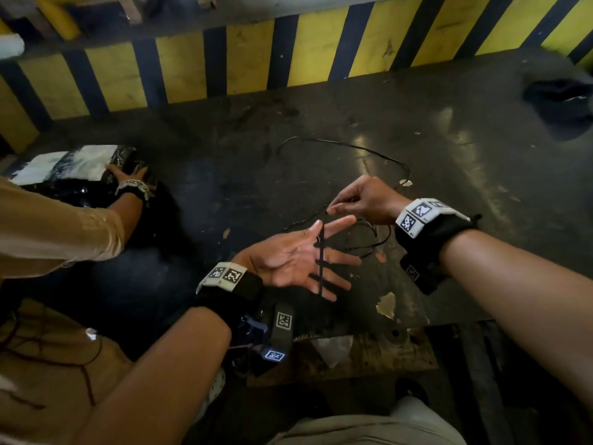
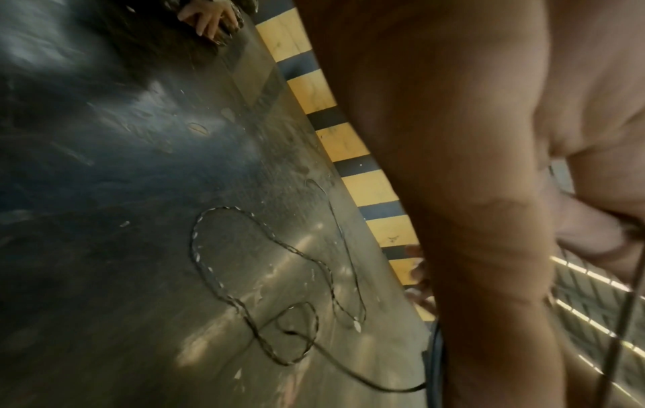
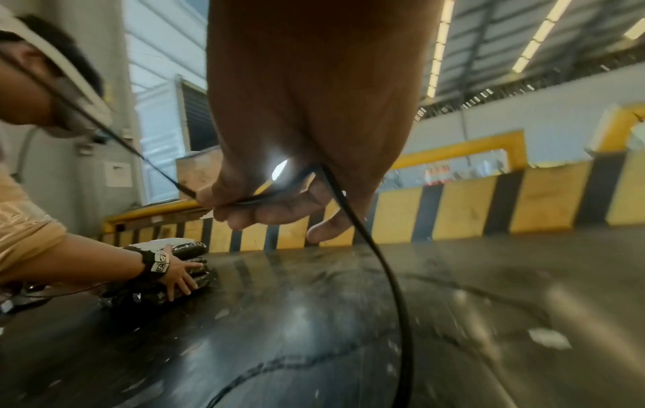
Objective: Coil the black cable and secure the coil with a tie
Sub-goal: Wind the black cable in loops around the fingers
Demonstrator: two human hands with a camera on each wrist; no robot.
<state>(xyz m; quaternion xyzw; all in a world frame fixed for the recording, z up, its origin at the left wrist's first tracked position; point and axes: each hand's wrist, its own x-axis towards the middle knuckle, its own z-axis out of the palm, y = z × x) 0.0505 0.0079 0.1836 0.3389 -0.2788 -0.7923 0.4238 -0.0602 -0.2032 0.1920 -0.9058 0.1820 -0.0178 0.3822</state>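
Observation:
My left hand (image 1: 290,260) is held palm up over the dark table (image 1: 244,175), fingers straight and spread. A short stretch of the thin black cable (image 1: 321,268) lies across those fingers. Just above and to the right, my right hand (image 1: 340,207) pinches the same cable between thumb and fingertips. The right wrist view shows that pinch (image 3: 265,200), with the cable (image 3: 384,276) dropping from the hand to the table. The rest of the cable lies in loose loops (image 1: 365,152) behind and under my hands, also visible as loops (image 2: 216,276) in the left wrist view. I see no tie.
Another person's hand (image 1: 128,176) rests on a black wrapped bundle (image 1: 80,165) at the table's left. A yellow and black striped barrier (image 1: 256,59) runs behind the table. A dark heap (image 1: 561,104) sits at the far right. The table's front edge (image 1: 401,319) is chipped.

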